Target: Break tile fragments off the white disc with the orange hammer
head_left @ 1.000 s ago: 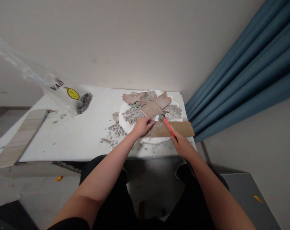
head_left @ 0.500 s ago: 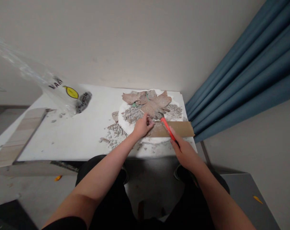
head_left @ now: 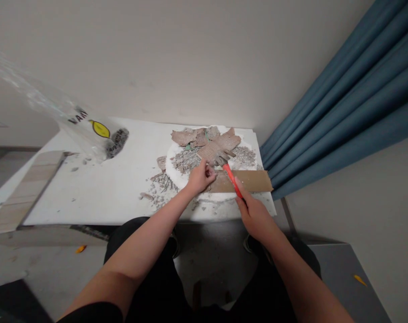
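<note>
My right hand (head_left: 256, 213) is wrapped round the red and black handle of a hammer (head_left: 231, 177). Its grey head lies at the near edge of a flat, textured brown piece (head_left: 208, 151). Close to the hammer head, my left hand (head_left: 199, 177) has its fingers curled together beside a brown cardboard strip (head_left: 254, 181). What those fingers pinch, if anything, is too small to make out. Around and behind the hands lie grey crumbled rubble (head_left: 185, 160) and jagged brown fragments (head_left: 186, 137), all on a white round base (head_left: 170, 170).
The white table (head_left: 99, 197) carries loose crumbs left of the base. A clear plastic bag (head_left: 79, 130) with a yellow print and grey material stands at the left, near a wood-patterned plank (head_left: 28, 188). Blue curtains (head_left: 345, 94) hang close on the right, and a wall rises behind.
The hammer and my right hand have shifted slightly to the left, and the head sits a little further left against the brown piece. My left hand stays nearly still.
</note>
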Demonstrator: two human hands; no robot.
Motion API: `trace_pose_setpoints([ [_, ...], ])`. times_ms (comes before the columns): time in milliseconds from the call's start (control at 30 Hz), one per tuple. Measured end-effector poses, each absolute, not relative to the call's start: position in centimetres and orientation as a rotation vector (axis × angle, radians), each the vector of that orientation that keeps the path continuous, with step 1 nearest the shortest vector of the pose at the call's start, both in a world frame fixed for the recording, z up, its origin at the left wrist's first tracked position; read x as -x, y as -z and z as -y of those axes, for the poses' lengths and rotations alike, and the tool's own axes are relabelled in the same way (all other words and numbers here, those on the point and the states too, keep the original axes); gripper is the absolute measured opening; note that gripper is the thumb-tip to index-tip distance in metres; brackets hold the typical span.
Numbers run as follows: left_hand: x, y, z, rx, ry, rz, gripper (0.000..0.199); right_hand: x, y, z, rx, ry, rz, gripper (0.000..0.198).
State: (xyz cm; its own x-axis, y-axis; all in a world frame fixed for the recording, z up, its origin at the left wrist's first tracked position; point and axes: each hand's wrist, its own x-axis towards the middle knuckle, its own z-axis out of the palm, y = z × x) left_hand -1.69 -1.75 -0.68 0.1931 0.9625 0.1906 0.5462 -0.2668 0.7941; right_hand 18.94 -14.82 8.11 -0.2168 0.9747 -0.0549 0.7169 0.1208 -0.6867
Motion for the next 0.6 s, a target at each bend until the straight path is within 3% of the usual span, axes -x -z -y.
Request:
trace_pose_setpoints([
  [600, 1.77, 1.06, 1.79, -1.910, -0.948, -1.422, 0.037, -19.23, -8.18, 14.77, 1.605, -0.858, 1.980, 0.061],
])
